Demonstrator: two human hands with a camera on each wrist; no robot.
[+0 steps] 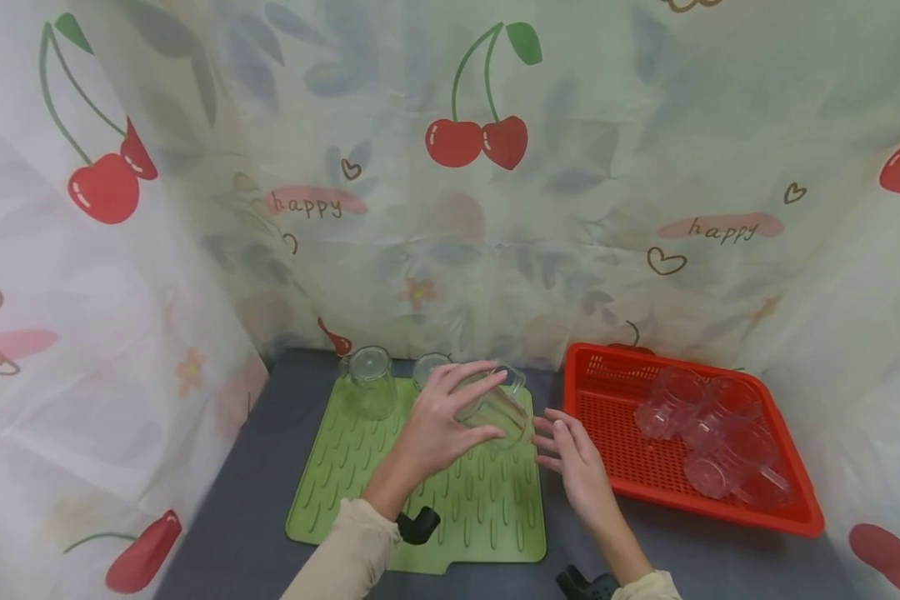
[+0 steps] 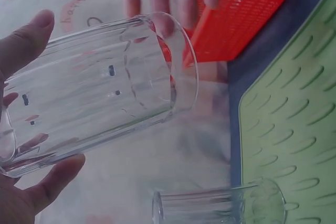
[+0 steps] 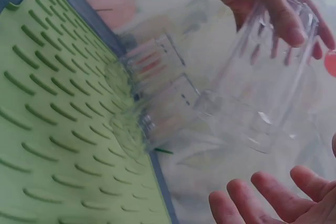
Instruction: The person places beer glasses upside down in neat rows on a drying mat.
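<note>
My left hand (image 1: 438, 417) grips a clear glass mug (image 1: 506, 412), which is tilted above the right back part of the green drying mat (image 1: 420, 500). In the left wrist view the thumb and fingers lie around one end of the mug (image 2: 100, 87). My right hand (image 1: 573, 458) is just right of the mug, with fingers spread and nothing held. A gap shows between its fingers (image 3: 236, 195) and the mug in the right wrist view. Another clear mug (image 1: 371, 383) stands at the mat's back left. A further glass (image 1: 429, 365) is partly hidden behind my left hand.
A red plastic basket (image 1: 607, 475) sits to the right on the dark grey table (image 1: 232, 508), with several clear mugs (image 1: 720, 425) lying in its right part. A patterned curtain (image 1: 390, 258) hangs close behind and at both sides.
</note>
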